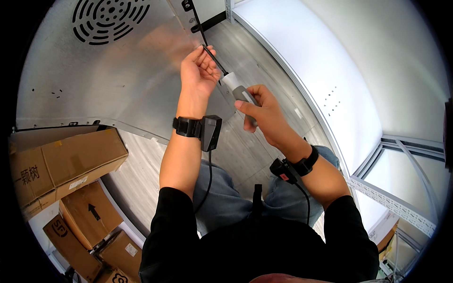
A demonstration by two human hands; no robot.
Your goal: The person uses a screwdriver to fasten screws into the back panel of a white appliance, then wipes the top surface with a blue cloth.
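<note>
My right hand [264,111] is closed around the grey-and-white handle of a screwdriver [230,81]. The dark shaft slants up and to the left, toward my left hand [200,70]. There, thumb and fingertips are pinched together at the shaft's tip, with the other fingers curled loosely. Whether a small screw sits between those fingertips is too small to tell. Both hands are beside the edge of a large metal panel [137,80] with a round pattern of vent slots. A thin dark strip [200,27] with small brackets runs along that edge above my left hand.
Cardboard boxes [89,155] are stacked at the lower left, under the panel's near edge. On the right stand a long white panel [330,70] and a grey perforated metal frame [396,200]. Pale wood-look floor [250,155] shows between them. Cabled black devices [211,133] are strapped to both wrists.
</note>
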